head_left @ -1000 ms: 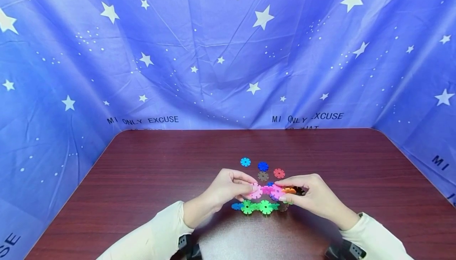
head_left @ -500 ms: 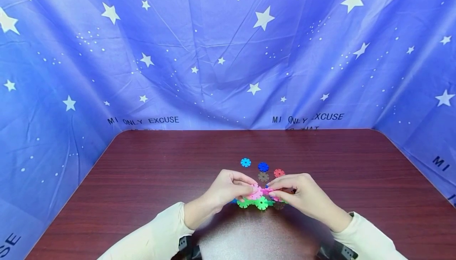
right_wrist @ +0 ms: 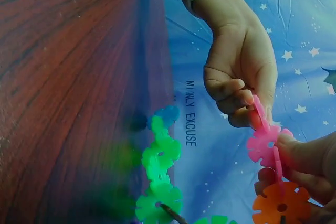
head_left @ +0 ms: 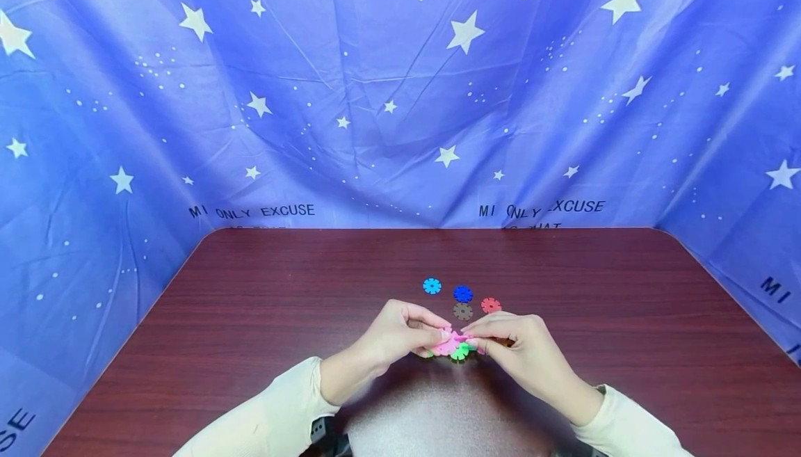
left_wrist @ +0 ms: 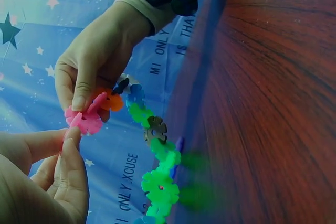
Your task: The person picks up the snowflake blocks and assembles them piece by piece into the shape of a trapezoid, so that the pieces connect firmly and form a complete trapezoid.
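My left hand (head_left: 400, 332) pinches a light pink notched disc (head_left: 447, 343) between thumb and fingertips; in the right wrist view it appears edge-on. Fingers of my right hand (head_left: 526, 349) grip a darker pink notched disc (right_wrist: 262, 144) right beside it, and the two meet at their rims. From the right hand a chain of interlocked discs runs on: an orange disc (right_wrist: 282, 203), then black, white, blue, green and brown ones. Green discs (left_wrist: 160, 187) of this chain hang low over the table, with a blue disc (right_wrist: 168, 113) at the end. In the head view my hands hide most of it.
Beyond my hands, loose discs lie on the dark wooden table (head_left: 300, 276): light blue (head_left: 432, 286), dark blue (head_left: 463, 293), red (head_left: 491, 305) and brown (head_left: 462, 311). A blue star-patterned cloth (head_left: 388, 151) stands behind and at both sides.
My right hand has shifted left, close to the left hand, bringing the chain along. The green discs now sit further behind my fingers. The left hand has barely moved.
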